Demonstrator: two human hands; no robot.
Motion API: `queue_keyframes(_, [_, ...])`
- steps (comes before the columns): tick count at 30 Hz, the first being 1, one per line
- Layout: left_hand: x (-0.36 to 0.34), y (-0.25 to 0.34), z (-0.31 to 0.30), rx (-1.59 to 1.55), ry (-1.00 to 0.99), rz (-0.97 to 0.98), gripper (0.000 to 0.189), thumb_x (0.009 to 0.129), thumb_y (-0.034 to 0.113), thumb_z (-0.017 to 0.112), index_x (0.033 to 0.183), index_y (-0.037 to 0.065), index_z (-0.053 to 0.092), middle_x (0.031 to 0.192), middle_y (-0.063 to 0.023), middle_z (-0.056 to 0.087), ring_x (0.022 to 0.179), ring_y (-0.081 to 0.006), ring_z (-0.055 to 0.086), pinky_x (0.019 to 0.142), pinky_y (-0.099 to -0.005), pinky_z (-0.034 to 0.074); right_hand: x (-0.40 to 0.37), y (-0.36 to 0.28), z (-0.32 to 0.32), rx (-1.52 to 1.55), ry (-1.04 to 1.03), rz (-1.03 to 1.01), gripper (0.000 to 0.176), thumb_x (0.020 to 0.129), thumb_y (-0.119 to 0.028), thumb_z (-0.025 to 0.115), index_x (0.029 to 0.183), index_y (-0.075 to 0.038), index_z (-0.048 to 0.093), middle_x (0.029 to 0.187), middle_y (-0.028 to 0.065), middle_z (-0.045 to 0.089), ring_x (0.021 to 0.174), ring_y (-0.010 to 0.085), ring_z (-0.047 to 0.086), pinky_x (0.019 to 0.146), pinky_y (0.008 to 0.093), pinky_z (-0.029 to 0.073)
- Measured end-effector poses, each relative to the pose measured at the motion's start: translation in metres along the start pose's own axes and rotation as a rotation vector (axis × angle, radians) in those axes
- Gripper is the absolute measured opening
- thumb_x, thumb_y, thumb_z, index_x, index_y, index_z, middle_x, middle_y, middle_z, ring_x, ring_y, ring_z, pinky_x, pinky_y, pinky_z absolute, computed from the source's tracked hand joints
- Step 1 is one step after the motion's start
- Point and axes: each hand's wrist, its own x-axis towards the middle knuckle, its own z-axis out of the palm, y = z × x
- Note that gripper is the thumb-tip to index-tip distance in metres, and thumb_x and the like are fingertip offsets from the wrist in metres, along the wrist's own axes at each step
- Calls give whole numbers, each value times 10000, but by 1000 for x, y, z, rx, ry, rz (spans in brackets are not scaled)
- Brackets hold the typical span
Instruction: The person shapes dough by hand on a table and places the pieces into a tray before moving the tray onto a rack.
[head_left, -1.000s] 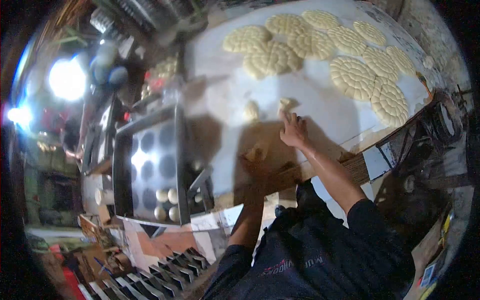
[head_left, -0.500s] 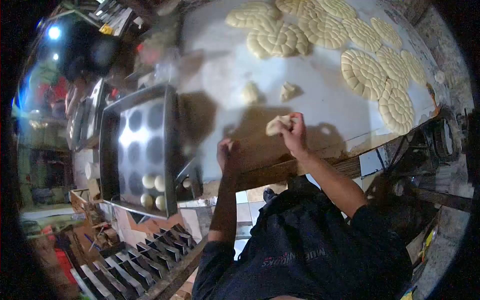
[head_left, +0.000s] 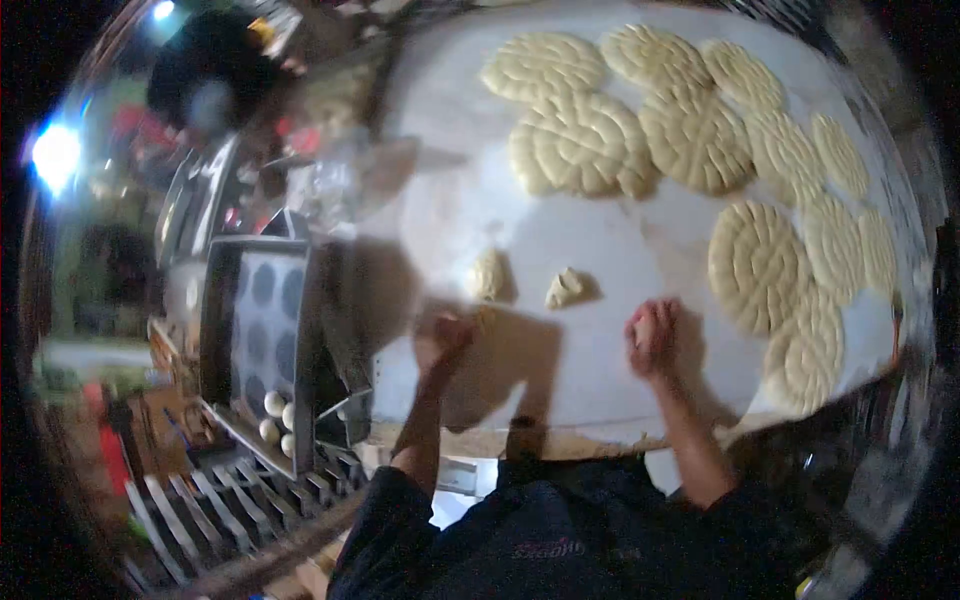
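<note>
My right hand [head_left: 655, 338] is closed over the white table, with a bit of a pale dough piece [head_left: 640, 327] showing between its fingers. On the other side, my left hand [head_left: 443, 340] is low over the table and smeared by motion, so its fingers cannot be made out. Just beyond it lies a rough dough lump [head_left: 487, 276]. A smaller dough scrap [head_left: 566, 289] sits between the two hands, touched by neither.
Large dough rounds [head_left: 580, 143] scored into pieces cover the table's back and right side. At left stands a deep metal tray [head_left: 308, 345] with dark round marks and several dough balls [head_left: 275, 404] in its near end. Below it are metal slats [head_left: 225, 510]. A person is at the far left.
My right hand has moved right, and the dough it held out is now mostly hidden in the fist. My left hand has shifted slightly left. The view has tilted, showing more of the table.
</note>
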Motion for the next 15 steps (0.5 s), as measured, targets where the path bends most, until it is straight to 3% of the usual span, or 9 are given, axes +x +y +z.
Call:
queue_keyframes(1, [5, 35, 12, -60, 27, -81, 219, 896, 243, 617, 939, 28, 622, 1020, -147, 622, 840, -266, 615, 769, -407, 513, 13, -40, -36, -41, -134, -5, 121, 788, -203, 606, 809, -97, 551, 789, 119, 546, 791, 351, 550, 685, 499, 445])
queue_keyframes(2, [-11, 37, 26, -69, 22, -80, 242, 889, 240, 610, 1002, 27, 593, 1057, -154, 604, 906, -279, 588, 818, -422, 483, -4, -49, -15, -6, -181, -62, 125, 779, -197, 612, 813, -89, 557, 821, 130, 555, 829, 359, 552, 700, 507, 452])
queue_keyframes(5, [-78, 29, 40, 55, -116, 111, 392, 868, 234, 589, 1190, 25, 508, 1169, -174, 549, 1103, -319, 509, 964, -467, 392, -81, 0, 33, 110, -246, -442, 145, 753, -179, 629, 825, -65, 577, 919, 163, 582, 942, 385, 557, 746, 529, 472])
queue_keyframes(7, [-92, 4, 19, 173, -158, 220, 519, 855, 229, 575, 1315, 23, 452, 1243, -188, 512, 1235, -345, 456, 1061, -497, 331, -64, 10, -22, 89, -314, -425, 147, 753, -125, 599, 852, -29, 549, 958, 181, 546, 965, 412, 520, 857, 564, 413])
queue_keyframes(9, [-72, -27, -8, 623, -45, 319, 448, 748, 262, 671, 1132, 51, 578, 1008, -155, 620, 1062, -361, 545, 986, -526, 350, -29, 34, -22, 95, -285, -276, 137, 775, -85, 557, 873, 3, 518, 959, 194, 515, 972, 430, 490, 946, 591, 358])
queue_keyframes(12, [-17, -53, -4, 82, 265, 67, 273, 769, 204, 661, 1010, 104, 580, 925, -136, 618, 875, -367, 564, 829, -495, 416, 24, 19, 1, 26, -194, -213, 101, 799, -64, 533, 859, 11, 499, 951, 211, 503, 1009, 437, 466, 940, 574, 355])
queue_keyframes(14, [5, -11, 7, 254, 335, 109, 244, 772, 188, 678, 985, 114, 584, 931, -134, 619, 893, -372, 562, 821, -473, 433, 35, -17, 10, 182, -182, -23, 87, 817, -58, 526, 862, 11, 500, 958, 231, 497, 1011, 438, 456, 965, 567, 351])
queue_keyframes(15, [-1, 19, 5, 203, 261, 77, 237, 773, 176, 683, 981, 114, 589, 943, -138, 617, 911, -373, 560, 835, -465, 437, 30, -26, 12, 120, -213, -49, 112, 837, -89, 525, 864, 16, 501, 954, 237, 508, 1039, 446, 462, 974, 555, 365])
